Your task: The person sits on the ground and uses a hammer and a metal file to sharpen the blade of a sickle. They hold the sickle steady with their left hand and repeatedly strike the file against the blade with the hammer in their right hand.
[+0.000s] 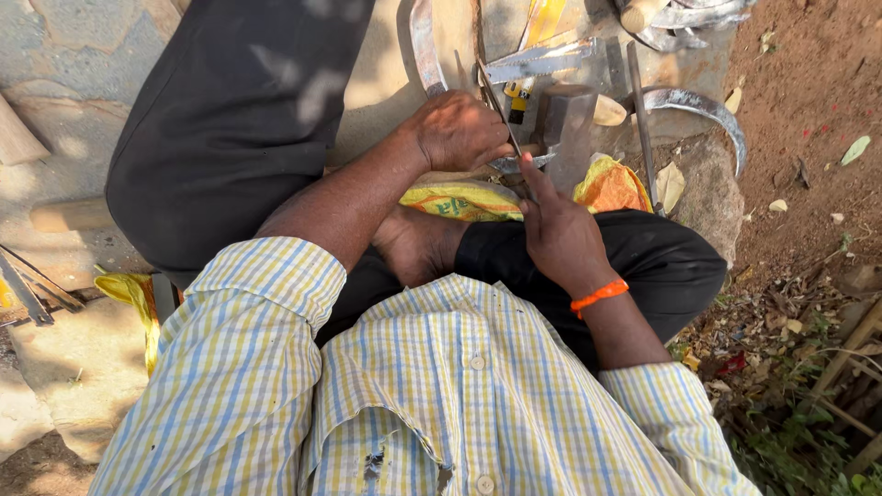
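Observation:
I sit cross-legged in a checked shirt and black trousers. My left hand [457,131] is closed around a thin metal file [499,108] that slants up and away from me. My right hand [558,230], with an orange band at the wrist, presses its fingers on a curved sickle blade [522,163] lying across a steel anvil block [570,129]. The file's lower end meets the blade between my two hands. A yellow sack [459,200] lies under the work, over my leg.
Several more curved sickle blades [698,106] and flat metal strips [540,61] lie on the stone slab [83,83] ahead. A wooden handle [641,13] sits at the top right. Bare earth, dry leaves and sticks [827,358] lie to the right. Metal rods [28,289] rest at the far left.

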